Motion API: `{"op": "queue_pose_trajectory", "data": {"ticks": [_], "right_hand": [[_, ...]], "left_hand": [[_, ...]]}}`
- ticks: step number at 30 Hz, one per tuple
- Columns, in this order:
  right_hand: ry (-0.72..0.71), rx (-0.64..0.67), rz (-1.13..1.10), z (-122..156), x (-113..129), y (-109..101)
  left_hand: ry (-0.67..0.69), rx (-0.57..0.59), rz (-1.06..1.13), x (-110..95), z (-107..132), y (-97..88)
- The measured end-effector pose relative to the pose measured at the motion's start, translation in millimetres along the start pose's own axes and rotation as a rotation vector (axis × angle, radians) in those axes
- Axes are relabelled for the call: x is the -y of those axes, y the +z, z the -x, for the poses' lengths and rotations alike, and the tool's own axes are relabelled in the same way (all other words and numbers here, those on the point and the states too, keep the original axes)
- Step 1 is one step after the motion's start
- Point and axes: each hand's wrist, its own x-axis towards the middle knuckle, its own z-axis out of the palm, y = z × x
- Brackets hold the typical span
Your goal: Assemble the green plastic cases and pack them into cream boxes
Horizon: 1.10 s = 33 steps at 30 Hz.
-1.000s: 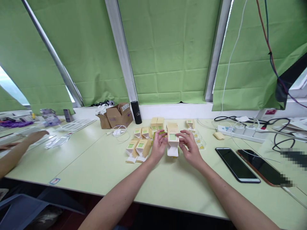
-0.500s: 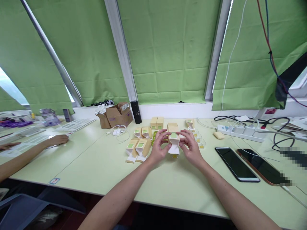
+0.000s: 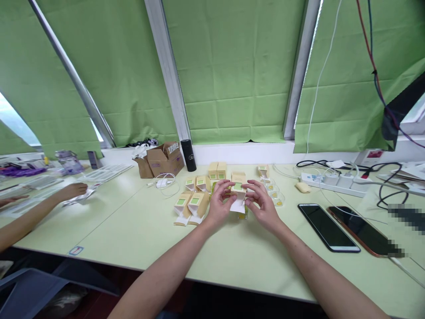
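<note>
My left hand (image 3: 219,204) and my right hand (image 3: 263,204) both grip a small tan carton with a green label (image 3: 238,191), held just above the pale green table (image 3: 139,230). Its white bottom flap hangs open toward me. A small clear piece with yellow in it (image 3: 243,215) lies right under the carton. Several more tan cartons (image 3: 192,203) lie open to the left of my hands, and others (image 3: 217,170) stand behind them.
Two phones (image 3: 327,227) lie at the right, near a power strip (image 3: 332,181) with cables. A brown cardboard box (image 3: 165,159) and a black cylinder (image 3: 188,155) stand at the back. Another person's hand (image 3: 71,191) rests on clear plastic at the far left.
The carton has tipped so its label faces more upward, and my fingers have closed in around its top. The other person's hand moved right, then back a little left.
</note>
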Motion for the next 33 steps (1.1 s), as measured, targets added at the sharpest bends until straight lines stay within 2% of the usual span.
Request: {"op": "queue_pose_trajectory", "data": {"ticks": [14,21,24,33], "right_hand": [[0.033,-0.020,-0.128,-1.9,-4.1,1.0],[0.048,-0.037,-0.112,-1.3,-5.2,2.1],[0.045,-0.054,-0.083,-2.2,-6.2,2.0],[0.073,-0.140,-0.093,-6.8,-6.9,-0.8]], "left_hand": [[-0.028,-0.019,-0.016,2.3,0.3,1.7],[-0.039,-0.019,-0.050,-0.3,2.5,3.4],[-0.006,0.029,-0.069,-2.6,3.6,1.0],[0.112,0.301,-0.065,1.3,5.0,-9.6]]}}
